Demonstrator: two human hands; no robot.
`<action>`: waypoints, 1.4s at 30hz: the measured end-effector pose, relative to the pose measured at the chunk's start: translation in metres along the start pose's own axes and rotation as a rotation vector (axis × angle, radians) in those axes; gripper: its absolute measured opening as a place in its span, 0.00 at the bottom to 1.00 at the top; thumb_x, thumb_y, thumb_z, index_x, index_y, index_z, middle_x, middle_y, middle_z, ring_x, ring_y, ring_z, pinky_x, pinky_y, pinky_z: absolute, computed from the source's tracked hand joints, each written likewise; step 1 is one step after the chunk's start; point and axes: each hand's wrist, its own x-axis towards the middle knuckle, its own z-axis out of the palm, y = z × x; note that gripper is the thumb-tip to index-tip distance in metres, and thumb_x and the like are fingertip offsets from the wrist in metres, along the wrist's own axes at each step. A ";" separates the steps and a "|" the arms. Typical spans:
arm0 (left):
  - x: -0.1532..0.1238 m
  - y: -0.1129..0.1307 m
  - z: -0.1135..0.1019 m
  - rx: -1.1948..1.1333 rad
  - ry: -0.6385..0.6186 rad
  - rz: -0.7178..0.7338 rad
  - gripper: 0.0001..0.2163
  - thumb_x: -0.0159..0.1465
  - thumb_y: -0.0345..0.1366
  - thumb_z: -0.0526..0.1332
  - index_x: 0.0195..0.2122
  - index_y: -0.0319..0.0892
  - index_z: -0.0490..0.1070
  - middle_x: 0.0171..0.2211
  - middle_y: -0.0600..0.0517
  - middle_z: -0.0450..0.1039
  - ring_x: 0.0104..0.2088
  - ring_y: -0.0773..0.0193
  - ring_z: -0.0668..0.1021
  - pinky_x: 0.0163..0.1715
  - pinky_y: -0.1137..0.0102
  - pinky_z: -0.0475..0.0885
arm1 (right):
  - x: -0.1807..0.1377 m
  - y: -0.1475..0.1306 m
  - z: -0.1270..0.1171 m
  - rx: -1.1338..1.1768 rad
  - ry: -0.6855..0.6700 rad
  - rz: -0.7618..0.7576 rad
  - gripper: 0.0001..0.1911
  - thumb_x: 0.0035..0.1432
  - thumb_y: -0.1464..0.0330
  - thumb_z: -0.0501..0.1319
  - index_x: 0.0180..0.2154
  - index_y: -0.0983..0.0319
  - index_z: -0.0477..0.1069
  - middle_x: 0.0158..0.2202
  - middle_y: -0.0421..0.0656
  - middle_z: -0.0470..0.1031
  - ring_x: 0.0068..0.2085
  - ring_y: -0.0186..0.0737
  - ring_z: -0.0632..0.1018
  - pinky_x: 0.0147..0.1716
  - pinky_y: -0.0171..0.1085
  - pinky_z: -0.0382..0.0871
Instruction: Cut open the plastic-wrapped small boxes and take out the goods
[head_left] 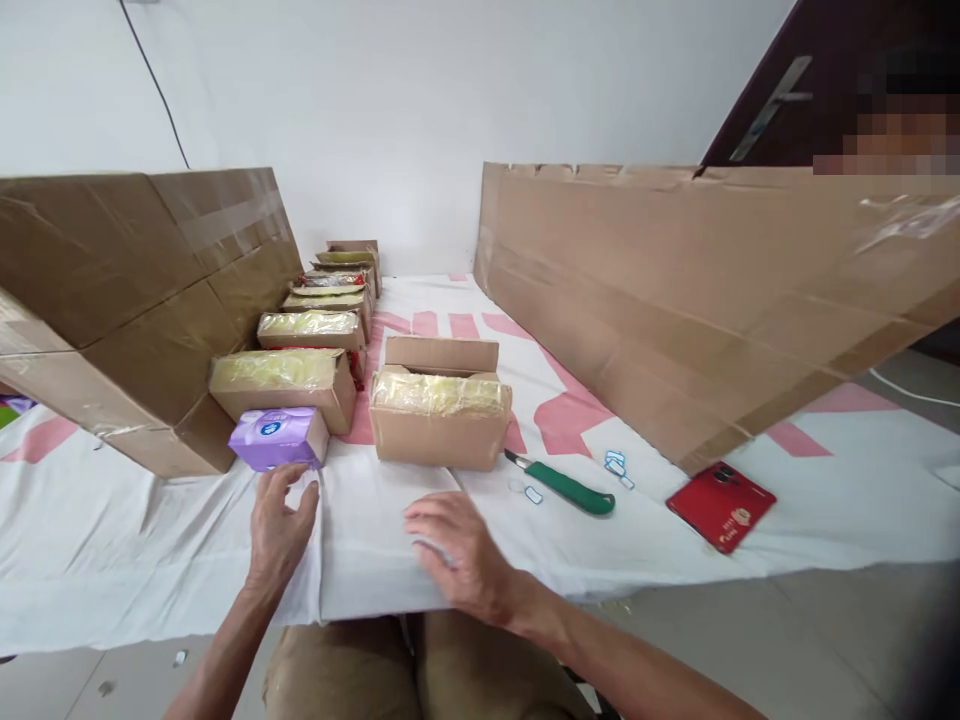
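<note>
My left hand (pixel 281 525) is at the near side of a purple tissue pack (pixel 274 440), its thumb and fingers apart with nothing between them. The fingertips come close to the pack's lower edge; whether they touch it I cannot tell. Over the white cloth, my right hand (pixel 461 555) is slightly blurred, its fingers bent and the thumb apart, and no object shows in it. Just beyond it stands a small cardboard box (pixel 439 430) with clear tape and yellow material along its top and a raised flap behind. A green-handled knife (pixel 566 487) lies right of this box.
Several similar boxes (pixel 281 385) line the left side beside a tall cardboard wall (pixel 150 290). Another cardboard panel (pixel 600 280) stands on the right. A red phone (pixel 720 505) and small white tags (pixel 616 465) lie on the cloth. A person (pixel 907 130) is at upper right.
</note>
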 end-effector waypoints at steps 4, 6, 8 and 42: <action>0.022 0.060 0.034 -0.308 -0.073 0.045 0.24 0.59 0.49 0.68 0.53 0.44 0.73 0.53 0.42 0.75 0.53 0.49 0.79 0.52 0.56 0.77 | 0.002 0.032 -0.080 -0.086 0.413 0.234 0.20 0.67 0.68 0.61 0.60 0.54 0.71 0.60 0.49 0.77 0.61 0.51 0.77 0.60 0.53 0.73; 0.042 0.087 0.053 -0.504 -0.124 -0.039 0.34 0.55 0.50 0.72 0.61 0.44 0.69 0.59 0.40 0.73 0.57 0.48 0.78 0.54 0.57 0.77 | 0.016 0.055 -0.098 -0.019 0.536 0.391 0.29 0.65 0.61 0.65 0.64 0.55 0.66 0.65 0.51 0.72 0.64 0.53 0.75 0.60 0.54 0.73; 0.059 0.108 0.069 -0.672 -0.178 -0.106 0.39 0.52 0.52 0.74 0.62 0.43 0.67 0.60 0.40 0.73 0.59 0.48 0.78 0.55 0.59 0.76 | 0.031 0.076 -0.100 0.106 0.548 0.500 0.34 0.60 0.55 0.68 0.65 0.56 0.65 0.66 0.52 0.71 0.64 0.54 0.75 0.57 0.53 0.76; -0.092 0.077 -0.036 -0.583 0.077 -0.321 0.31 0.57 0.54 0.74 0.56 0.43 0.70 0.57 0.41 0.77 0.56 0.48 0.79 0.53 0.55 0.77 | 0.067 0.040 -0.066 0.547 0.219 0.387 0.31 0.69 0.41 0.54 0.56 0.56 0.76 0.58 0.49 0.80 0.64 0.55 0.75 0.66 0.55 0.66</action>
